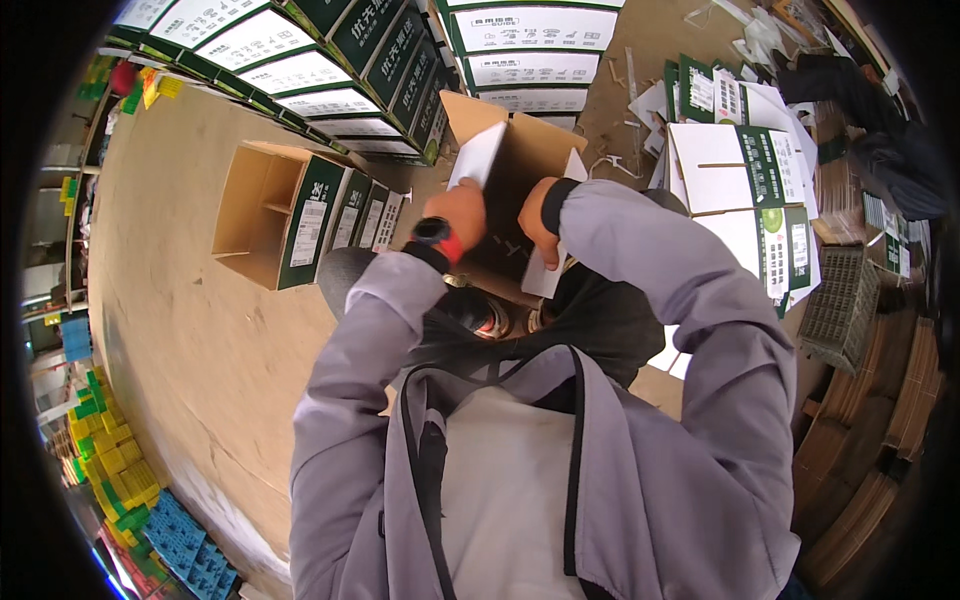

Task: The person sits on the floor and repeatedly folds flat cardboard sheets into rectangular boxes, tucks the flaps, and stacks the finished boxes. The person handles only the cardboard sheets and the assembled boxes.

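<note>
An open cardboard box [535,150], brown inside with white outer flaps, stands in front of me between my knees, its top facing up toward me. My left hand [458,212], with a dark watch on a red band at the wrist, is closed over the box's left side by a raised white flap [478,158]. On the right side, my right hand [540,222] has its fingers curled round the edge by another white flap [541,277]. Part of the box's near side is hidden by my hands and legs.
Left of my knee, open green-and-white boxes [268,215] lie in a row. Tall stacks of closed cartons [300,75] stand ahead. Flattened cartons [725,170] are piled at right, beside a grey plastic crate [840,305]. Yellow and blue crates [185,545] line the far left.
</note>
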Demonstrator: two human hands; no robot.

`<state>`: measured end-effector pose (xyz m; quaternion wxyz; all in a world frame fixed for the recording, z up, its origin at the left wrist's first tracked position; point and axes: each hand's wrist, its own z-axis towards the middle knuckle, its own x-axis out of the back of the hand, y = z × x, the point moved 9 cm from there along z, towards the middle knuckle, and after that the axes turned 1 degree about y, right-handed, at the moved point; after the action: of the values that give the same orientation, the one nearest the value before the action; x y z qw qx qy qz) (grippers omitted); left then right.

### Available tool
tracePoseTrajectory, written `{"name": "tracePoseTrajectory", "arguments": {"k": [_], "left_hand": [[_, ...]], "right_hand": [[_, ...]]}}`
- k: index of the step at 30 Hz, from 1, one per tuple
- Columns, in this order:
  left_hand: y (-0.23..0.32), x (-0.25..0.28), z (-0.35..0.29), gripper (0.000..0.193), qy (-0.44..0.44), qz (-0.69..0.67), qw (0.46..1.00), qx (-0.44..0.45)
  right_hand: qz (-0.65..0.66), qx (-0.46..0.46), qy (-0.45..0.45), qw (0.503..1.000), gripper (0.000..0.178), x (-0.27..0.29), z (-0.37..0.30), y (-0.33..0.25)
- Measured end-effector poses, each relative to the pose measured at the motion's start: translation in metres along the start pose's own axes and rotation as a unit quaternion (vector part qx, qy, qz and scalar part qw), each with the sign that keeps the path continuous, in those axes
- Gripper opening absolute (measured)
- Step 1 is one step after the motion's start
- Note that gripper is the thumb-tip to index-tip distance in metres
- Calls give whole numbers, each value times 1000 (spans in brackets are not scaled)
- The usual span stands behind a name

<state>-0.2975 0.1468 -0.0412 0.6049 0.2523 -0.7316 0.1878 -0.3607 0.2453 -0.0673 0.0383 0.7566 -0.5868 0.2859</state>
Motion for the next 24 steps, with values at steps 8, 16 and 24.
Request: {"name": "tracePoseTrajectory", "arguments": {"k": [8,16,24], "left_hand": [[-9,-18,4,23,101,31,994,2],[-104,35,32,18,95,32,993,63],[-93,-12,20,75,-95,65,993,40]], "right_hand": [[71,7,65,995,67,24,24,4],[69,16,-69,995,86,13,89,17],[55,9,49,997,80,43,58,-3]]}}
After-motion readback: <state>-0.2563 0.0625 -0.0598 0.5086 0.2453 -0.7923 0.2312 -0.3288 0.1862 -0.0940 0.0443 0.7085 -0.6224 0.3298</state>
